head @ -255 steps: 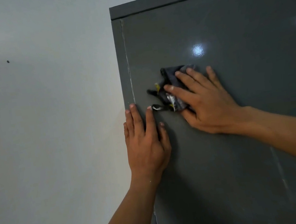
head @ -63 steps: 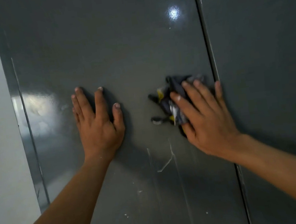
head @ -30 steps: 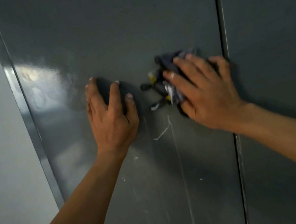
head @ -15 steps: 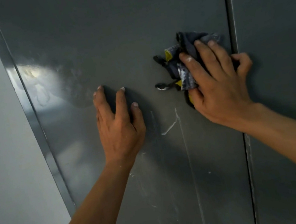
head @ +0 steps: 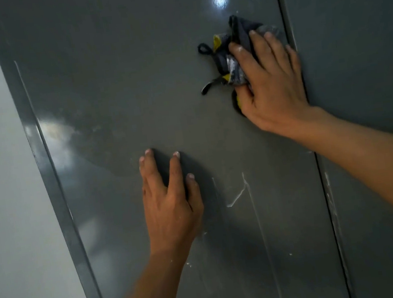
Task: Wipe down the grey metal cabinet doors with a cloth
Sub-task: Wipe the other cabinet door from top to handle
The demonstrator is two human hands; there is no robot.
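Observation:
The grey metal cabinet's left door [head: 131, 82] fills most of the view, and the right door [head: 356, 40] begins past the vertical seam. My right hand [head: 269, 81] presses a crumpled dark cloth [head: 227, 52] with yellow and white patches flat against the left door, close to the seam. Black loops of the cloth stick out to the left of my fingers. My left hand [head: 170, 202] lies flat on the left door lower down, fingers spread, holding nothing.
White streaks and specks [head: 239, 195] mark the lower part of the left door and the seam. A damp smear [head: 76, 134] shines near the door's left edge. A pale wall [head: 2, 199] runs along the left of the cabinet.
My right hand has slid the cloth upward along the seam. My left hand stays flat on the door and now sits lower in the view.

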